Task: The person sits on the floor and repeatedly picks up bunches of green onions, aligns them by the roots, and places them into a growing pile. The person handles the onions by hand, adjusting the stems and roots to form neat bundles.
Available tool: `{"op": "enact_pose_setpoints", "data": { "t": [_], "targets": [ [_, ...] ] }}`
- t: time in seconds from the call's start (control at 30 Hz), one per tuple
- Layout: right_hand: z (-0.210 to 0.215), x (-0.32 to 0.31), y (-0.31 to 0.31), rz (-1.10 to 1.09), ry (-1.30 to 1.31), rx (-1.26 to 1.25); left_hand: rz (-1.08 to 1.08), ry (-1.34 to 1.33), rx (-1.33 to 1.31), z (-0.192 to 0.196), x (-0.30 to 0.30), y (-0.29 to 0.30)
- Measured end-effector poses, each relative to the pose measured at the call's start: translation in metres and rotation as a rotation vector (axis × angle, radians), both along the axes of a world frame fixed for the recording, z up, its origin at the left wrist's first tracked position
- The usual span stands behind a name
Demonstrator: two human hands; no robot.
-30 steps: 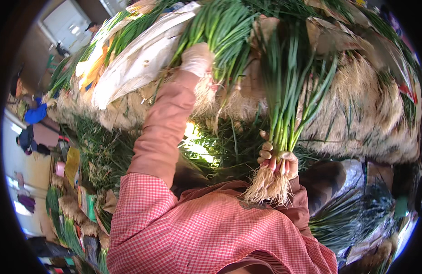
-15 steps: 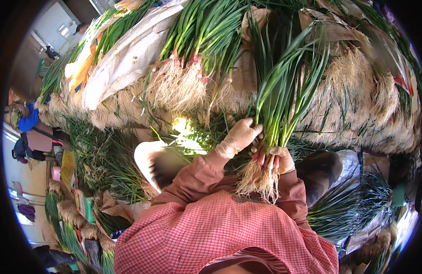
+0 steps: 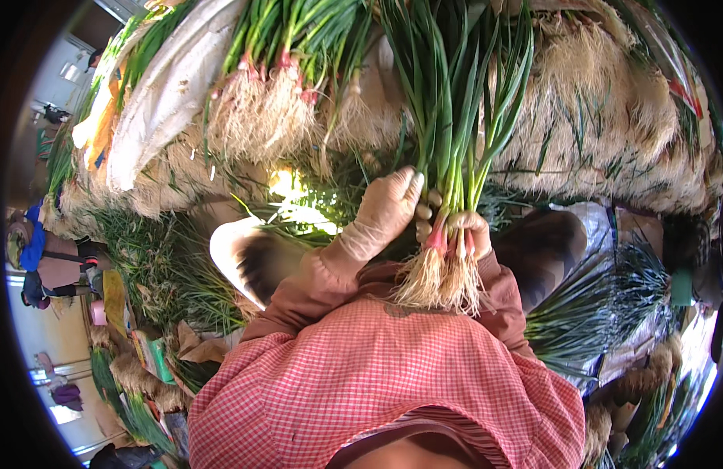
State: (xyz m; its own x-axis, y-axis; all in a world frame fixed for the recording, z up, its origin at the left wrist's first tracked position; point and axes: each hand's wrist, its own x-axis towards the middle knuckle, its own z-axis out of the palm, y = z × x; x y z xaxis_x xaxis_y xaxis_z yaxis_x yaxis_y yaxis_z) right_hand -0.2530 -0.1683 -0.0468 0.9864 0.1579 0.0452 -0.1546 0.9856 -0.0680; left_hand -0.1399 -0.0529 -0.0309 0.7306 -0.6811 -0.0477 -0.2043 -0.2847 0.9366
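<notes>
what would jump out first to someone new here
A newcomer's eye would probably land on the bunch of green onions in the right hand, just right of centre. Next might come the red checked garment filling the lower middle, then the shaggy mass of roots at upper right.

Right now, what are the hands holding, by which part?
The right hand holds a green onion bunch by its lower stems; whether the left hand grips is unclear.

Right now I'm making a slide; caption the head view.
Right hand holding rooted green onions, left hand close beside them.
</notes>
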Motion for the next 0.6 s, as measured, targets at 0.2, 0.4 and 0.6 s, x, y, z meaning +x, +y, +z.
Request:
{"op": "enact_pose_setpoints", "data": {
  "t": [0.2,0.4,0.6],
  "targets": [
    [-0.006,0.005,-0.001,-0.025,-0.180,0.084,-0.238,-0.348,0.787,-0.031,0.043,0.012],
    [-0.007,0.007,0.001,-0.039,-0.225,0.127,-0.399,0.612,-0.287,-0.025,0.030,0.033],
    [0.007,0.005,-0.006,-0.096,-0.141,-0.020,-0.476,0.178,0.186,0.023,0.035,0.058]
  ]
}}
